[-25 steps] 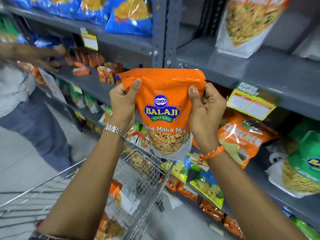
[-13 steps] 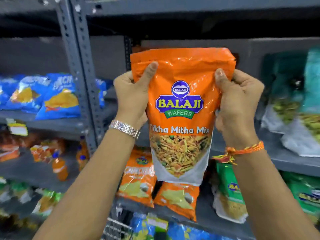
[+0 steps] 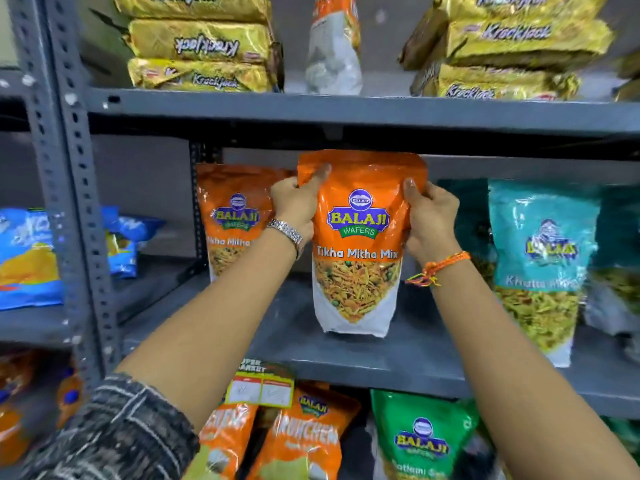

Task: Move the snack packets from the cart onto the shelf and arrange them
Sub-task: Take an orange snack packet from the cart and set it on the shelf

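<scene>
An orange Tikha Mitha Mix packet [image 3: 358, 258] stands upright with its white bottom on the grey middle shelf [image 3: 398, 362]. My left hand [image 3: 298, 206] grips its upper left edge, thumb on the front. My right hand [image 3: 427, 216] grips its upper right edge. A second orange packet [image 3: 232, 220] of the same kind stands just behind and to the left of it, partly hidden by my left hand. The cart is out of view.
A teal packet [image 3: 543, 265] stands to the right on the same shelf. Gold biscuit packs [image 3: 201, 46] fill the shelf above. Orange and green packets [image 3: 422, 441] sit below, behind a price tag [image 3: 259, 386]. Blue chip bags [image 3: 27, 258] lie beyond the upright post [image 3: 79, 202].
Both hands carried the orange packet up from the cart and forward into the middle shelf, where its base now rests. The view rose from the cart to the shelves.
</scene>
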A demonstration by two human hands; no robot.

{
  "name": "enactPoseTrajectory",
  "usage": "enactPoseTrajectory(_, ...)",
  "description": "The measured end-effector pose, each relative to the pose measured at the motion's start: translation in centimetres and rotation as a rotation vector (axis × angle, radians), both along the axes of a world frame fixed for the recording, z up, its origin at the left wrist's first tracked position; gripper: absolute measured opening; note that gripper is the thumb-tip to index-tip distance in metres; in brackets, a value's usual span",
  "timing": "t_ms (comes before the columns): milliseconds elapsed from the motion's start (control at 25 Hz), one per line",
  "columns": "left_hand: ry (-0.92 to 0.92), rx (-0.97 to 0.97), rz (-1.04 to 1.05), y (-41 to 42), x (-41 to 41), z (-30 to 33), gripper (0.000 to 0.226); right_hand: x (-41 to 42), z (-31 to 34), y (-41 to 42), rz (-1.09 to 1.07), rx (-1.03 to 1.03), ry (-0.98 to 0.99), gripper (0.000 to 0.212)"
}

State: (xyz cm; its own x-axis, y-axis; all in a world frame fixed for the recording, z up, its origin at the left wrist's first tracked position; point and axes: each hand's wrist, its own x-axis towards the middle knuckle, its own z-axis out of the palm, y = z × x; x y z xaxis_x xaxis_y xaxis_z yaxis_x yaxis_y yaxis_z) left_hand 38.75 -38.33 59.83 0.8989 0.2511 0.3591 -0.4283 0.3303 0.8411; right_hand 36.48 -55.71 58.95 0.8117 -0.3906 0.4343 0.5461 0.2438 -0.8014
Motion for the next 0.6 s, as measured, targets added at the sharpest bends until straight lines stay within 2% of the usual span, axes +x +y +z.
enactPoseTrajectory(120, 0.045, 0.006, 0.007, -0.4, 2.6, -0.1, 0.030, 2.8, -0.4, -0.9, 0.015, -0.006, 0.046, 0.038)
enactPoseTrajectory(200, 0.096, 0.001, 0.008, -0.5, 4.0, -0.3, 0.049, 4.2, -0.8, -1.0, 0.049, 0.028, 0.047, 0.028)
enactPoseTrajectory(280, 0.108, -0.015, 0.002, -0.6, 5.1, -0.7, 0.044, 4.8, -1.0, -0.7, 0.088, 0.049, 0.044, 0.005)
enactPoseTrajectory(320, 0.102, -0.024, -0.007, -0.7, 5.6, -0.8, 0.037, 5.2, -1.0, -0.7, 0.099, 0.053, 0.043, 0.004)
enactPoseTrajectory(400, 0.103, -0.037, -0.012, -0.9, 6.3, -1.2, 0.031, 6.0, -1.4, -0.8, 0.110, 0.039, 0.040, 0.006)
enactPoseTrajectory(520, 0.105, -0.024, 0.022, -1.1, 6.8, -2.0, 0.025, 6.9, -2.4, -1.3, 0.123, 0.032, 0.070, 0.029)
enactPoseTrajectory(600, 0.088, -0.004, 0.028, -1.1, 6.8, -2.2, 0.024, 7.1, -2.7, -1.6, 0.099, 0.032, 0.072, 0.033)
